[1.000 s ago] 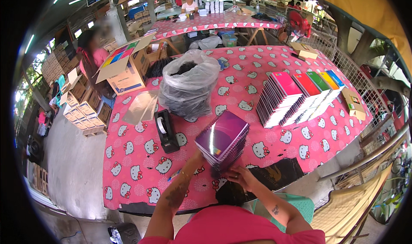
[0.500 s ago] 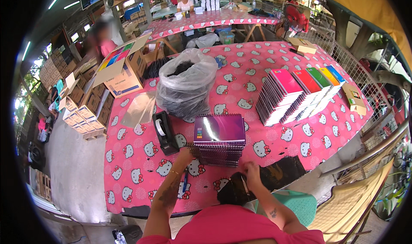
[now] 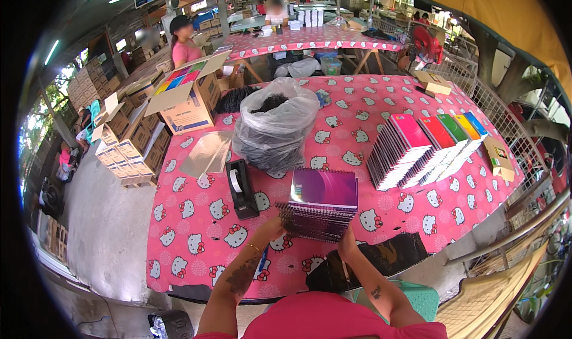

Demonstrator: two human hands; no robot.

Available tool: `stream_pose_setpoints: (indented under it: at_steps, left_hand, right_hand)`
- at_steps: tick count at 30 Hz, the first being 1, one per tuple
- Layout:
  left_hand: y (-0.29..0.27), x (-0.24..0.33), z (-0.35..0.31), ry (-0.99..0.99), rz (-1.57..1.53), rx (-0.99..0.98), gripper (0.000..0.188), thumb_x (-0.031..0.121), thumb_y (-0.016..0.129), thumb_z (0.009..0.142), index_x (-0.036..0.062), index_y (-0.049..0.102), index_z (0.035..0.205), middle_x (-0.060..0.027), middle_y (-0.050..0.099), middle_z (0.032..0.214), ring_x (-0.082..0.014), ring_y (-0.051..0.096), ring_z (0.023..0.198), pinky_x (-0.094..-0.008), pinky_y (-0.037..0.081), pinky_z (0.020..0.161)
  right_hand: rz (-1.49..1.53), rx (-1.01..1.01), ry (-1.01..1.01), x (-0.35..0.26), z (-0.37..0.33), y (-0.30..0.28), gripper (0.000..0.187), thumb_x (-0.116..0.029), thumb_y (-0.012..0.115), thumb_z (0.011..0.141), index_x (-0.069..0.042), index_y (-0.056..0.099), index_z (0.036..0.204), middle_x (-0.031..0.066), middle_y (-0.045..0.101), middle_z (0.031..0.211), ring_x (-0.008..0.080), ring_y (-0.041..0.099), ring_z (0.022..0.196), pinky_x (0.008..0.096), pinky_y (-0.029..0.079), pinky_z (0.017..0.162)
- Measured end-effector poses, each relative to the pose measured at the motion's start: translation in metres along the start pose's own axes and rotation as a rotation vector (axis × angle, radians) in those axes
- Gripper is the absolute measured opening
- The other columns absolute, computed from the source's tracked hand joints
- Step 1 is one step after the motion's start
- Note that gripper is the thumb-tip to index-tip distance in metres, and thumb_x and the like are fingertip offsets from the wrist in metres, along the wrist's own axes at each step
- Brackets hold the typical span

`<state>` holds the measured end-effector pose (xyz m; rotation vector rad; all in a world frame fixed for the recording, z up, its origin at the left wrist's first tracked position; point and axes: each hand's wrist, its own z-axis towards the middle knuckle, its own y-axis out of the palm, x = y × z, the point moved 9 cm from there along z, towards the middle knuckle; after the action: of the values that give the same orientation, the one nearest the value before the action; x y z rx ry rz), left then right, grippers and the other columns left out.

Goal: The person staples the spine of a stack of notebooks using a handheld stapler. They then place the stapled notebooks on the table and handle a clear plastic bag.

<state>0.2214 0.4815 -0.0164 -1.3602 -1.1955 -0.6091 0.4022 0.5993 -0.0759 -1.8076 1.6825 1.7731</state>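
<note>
One stack of purple spiral notebooks (image 3: 328, 189) on the pink cat-print tablecloth (image 3: 190, 221), right of the black tape dispenser (image 3: 243, 203). Your left hand (image 3: 273, 227) is at its left side, by protruding coils (image 3: 289, 221); your right hand (image 3: 347, 241) is at its near right corner. Fingertips of both hidden: cannot tell whether they pinch or merely press.

Handling, by judgement: weighty as a bundle; covers fairly stiff, glossy, apt to slide over one another; coils could snag or bend. Hold low, palms on opposite sides, clear of the coils.

Writing: small multicoloured lettering (image 3: 297, 192) on the top cover, blurred; dark print and a blue band on the cardboard carton (image 3: 189, 114); gold emblem (image 3: 388, 252) on the black panel (image 3: 411, 248).
</note>
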Motion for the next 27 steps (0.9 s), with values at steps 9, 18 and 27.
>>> stream_pose_setpoints:
  at_steps: [9,18,27]
  left_hand:
    - [-0.084,0.159,-0.034,0.347,-0.631,0.455,0.046,0.035,0.049,0.099,0.0040,0.056,0.133,-0.0056,0.063,0.122,-0.0151,0.058,0.106,-0.0309,0.041,0.096]
    - [-0.061,0.177,-0.018,0.299,-0.419,0.250,0.048,0.023,0.054,0.098,0.0033,0.047,0.141,-0.0073,0.057,0.131,-0.0133,0.052,0.113,-0.0274,0.039,0.099]
    - [-0.072,0.031,-0.119,0.139,0.295,0.676,0.048,0.024,0.061,0.091,-0.0016,0.051,0.130,-0.0208,0.057,0.127,-0.0354,0.052,0.120,-0.0426,0.041,0.102]
  right_hand:
    - [-0.417,-0.361,-0.672,-0.174,-0.047,0.108,0.071,-0.056,0.027,0.101,-0.004,0.027,0.148,0.0132,0.029,0.151,0.0258,0.024,0.141,0.0402,0.015,0.116]
    - [-0.437,-0.286,-0.692,-0.175,-0.060,0.129,0.062,-0.030,0.047,0.097,-0.001,0.027,0.148,0.0132,0.029,0.151,0.0239,0.026,0.140,0.0358,0.017,0.115]
    - [-0.653,-0.327,-0.735,-0.215,-0.077,0.146,0.084,-0.064,0.040,0.094,-0.003,0.024,0.151,0.0153,0.026,0.153,0.0295,0.022,0.144,0.0413,0.014,0.118]
